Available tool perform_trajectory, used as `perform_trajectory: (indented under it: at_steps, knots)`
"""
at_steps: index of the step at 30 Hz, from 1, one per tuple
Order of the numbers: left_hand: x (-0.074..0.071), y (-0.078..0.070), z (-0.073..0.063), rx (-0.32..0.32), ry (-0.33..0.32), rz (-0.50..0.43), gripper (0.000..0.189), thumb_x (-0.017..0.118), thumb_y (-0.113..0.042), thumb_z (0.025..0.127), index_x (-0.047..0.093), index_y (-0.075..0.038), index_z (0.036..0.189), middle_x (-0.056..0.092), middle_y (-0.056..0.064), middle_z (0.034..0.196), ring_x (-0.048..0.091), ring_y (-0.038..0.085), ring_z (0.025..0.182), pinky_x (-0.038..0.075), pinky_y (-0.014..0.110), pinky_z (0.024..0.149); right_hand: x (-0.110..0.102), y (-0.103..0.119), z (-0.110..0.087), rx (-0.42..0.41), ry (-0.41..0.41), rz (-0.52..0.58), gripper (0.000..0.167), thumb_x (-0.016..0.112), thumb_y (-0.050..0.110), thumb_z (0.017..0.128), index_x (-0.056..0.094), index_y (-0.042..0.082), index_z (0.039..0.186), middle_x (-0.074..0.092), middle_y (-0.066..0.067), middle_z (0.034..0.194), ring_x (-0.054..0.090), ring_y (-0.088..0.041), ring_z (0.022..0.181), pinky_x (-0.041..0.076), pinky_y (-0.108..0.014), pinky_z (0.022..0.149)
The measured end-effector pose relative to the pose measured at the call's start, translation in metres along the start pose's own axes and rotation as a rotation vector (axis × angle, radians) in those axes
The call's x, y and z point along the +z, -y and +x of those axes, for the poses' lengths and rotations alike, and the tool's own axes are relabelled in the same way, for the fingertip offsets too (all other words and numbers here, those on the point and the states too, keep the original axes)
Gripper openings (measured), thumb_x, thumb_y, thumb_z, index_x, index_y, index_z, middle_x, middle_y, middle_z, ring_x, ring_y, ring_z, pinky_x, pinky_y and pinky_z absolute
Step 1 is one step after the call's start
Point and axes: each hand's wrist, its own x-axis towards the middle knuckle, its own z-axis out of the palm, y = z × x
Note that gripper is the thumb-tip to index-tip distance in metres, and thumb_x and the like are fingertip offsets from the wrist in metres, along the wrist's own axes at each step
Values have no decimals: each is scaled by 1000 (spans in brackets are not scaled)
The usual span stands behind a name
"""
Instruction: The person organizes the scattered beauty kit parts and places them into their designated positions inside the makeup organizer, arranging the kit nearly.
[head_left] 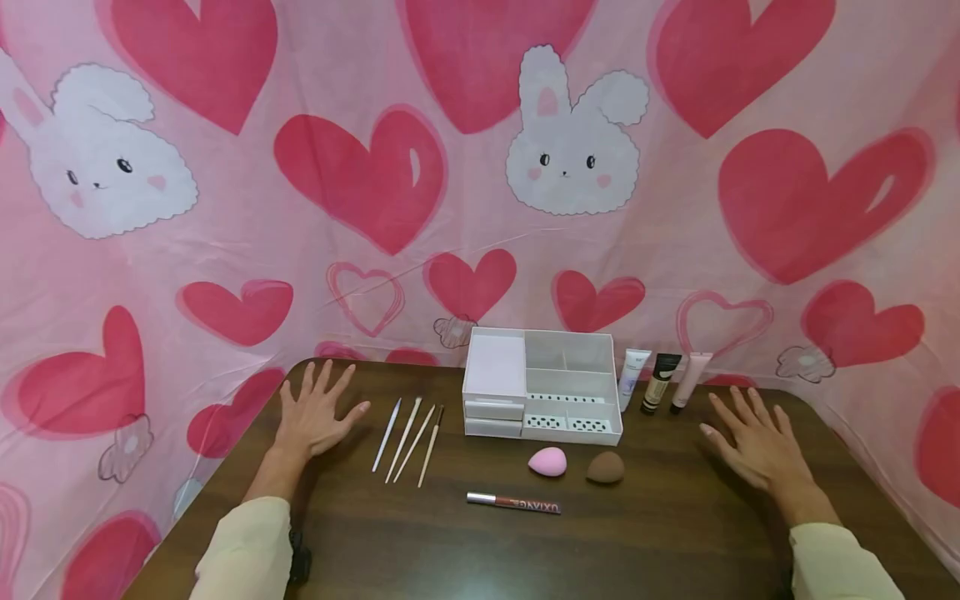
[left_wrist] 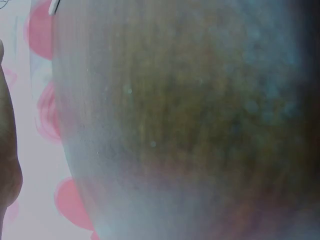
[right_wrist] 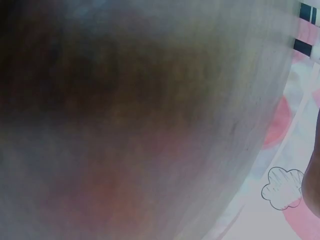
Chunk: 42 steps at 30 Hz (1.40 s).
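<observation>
My left hand (head_left: 318,414) rests on the brown table with fingers spread, left of several thin brushes, among them a white-handled brush (head_left: 387,435) and a dark-tipped brush (head_left: 431,446). On the right side my right hand (head_left: 761,442) lies with its fingers spread too, near a pink tube (head_left: 692,382). A white organizer box (head_left: 495,367) with drawers and compartments stands between the hands. In front of it sit a pink makeup sponge (head_left: 548,462) and a brown makeup sponge (head_left: 605,468). Closer to me lies a slim reddish-brown tube with a silver cap (head_left: 513,503).
A white tube (head_left: 633,379) and a black-and-gold tube (head_left: 660,383) stand beside the organizer's right side. Behind and around the wooden table (head_left: 450,558) hangs a pink cloth (head_left: 480,225) with hearts and rabbits, close to the table's back edge.
</observation>
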Motion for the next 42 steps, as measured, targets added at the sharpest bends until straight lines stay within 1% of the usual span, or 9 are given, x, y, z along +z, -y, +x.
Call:
perform_trajectory:
  at_steps: [8, 16, 24, 31, 34, 36, 38, 40, 42]
  knots:
    - [-2, -1, -1, -1, -1, -3, 82, 44, -68, 95, 29, -22, 161, 27, 26, 165, 17, 52, 152, 11, 80, 113, -1, 3, -1, 3, 6, 15, 71, 36, 53, 105, 29, 7, 159, 18, -32, 165, 7, -50, 155, 8, -74, 116]
    - [-6, -6, -1, 4, -8, -32, 82, 44, -67, 95, 29, -21, 161, 30, 25, 165, 16, 51, 153, 10, 77, 116, -5, 12, 0, -17, -42, 29, 69, 39, 51, 105, 36, 4, 154, 29, -33, 161, 9, -48, 156, 8, -73, 117]
    - [-15, -15, 2, 23, -23, -71, 82, 44, -66, 95, 28, -21, 162, 33, 24, 164, 17, 49, 154, 12, 74, 118, -20, 27, 6, -73, -185, 39, 56, 48, 42, 104, 52, 1, 142, 52, -32, 144, 41, -50, 139, 28, -69, 108]
    - [-22, -23, 3, 37, -45, -122, 78, 45, -61, 98, 31, -17, 160, 38, 24, 161, 31, 47, 150, 23, 69, 118, -27, 49, 7, -17, -238, 258, 41, 58, 30, 101, 64, 0, 129, 65, -31, 129, 59, -52, 118, 43, -66, 94]
    - [-24, -27, 0, 36, -58, -154, 75, 48, -58, 98, 34, -16, 159, 43, 24, 159, 45, 48, 141, 36, 67, 112, -26, 62, 10, -2, -268, 347, 32, 63, 24, 98, 71, 3, 121, 72, -26, 119, 69, -40, 107, 52, -44, 89]
    - [-25, -29, -2, 19, -46, -183, 73, 47, -58, 99, 35, -17, 159, 44, 22, 158, 50, 49, 136, 42, 67, 106, -23, 70, 13, -3, -264, 417, 29, 65, 21, 97, 73, 3, 118, 75, -24, 115, 70, -17, 102, 49, -23, 85]
    - [-25, -33, -4, 2, -22, -212, 73, 45, -60, 99, 36, -19, 159, 45, 20, 158, 52, 49, 134, 45, 69, 101, -20, 77, 15, -4, -236, 488, 29, 65, 20, 98, 74, 2, 118, 75, -23, 114, 62, 6, 98, 41, -7, 81]
    - [-25, -36, -6, -14, 2, -242, 73, 43, -63, 100, 37, -19, 158, 46, 18, 158, 53, 48, 135, 46, 70, 98, -16, 84, 18, -9, -195, 561, 30, 64, 18, 98, 72, -1, 120, 74, -24, 117, 51, 21, 97, 36, 1, 82]
    - [-24, -39, -8, -23, 15, -266, 73, 41, -64, 100, 40, -18, 157, 48, 17, 157, 52, 47, 136, 45, 71, 98, -11, 91, 22, -17, -159, 613, 31, 63, 15, 98, 71, -4, 122, 73, -25, 118, 47, 26, 97, 37, 1, 82]
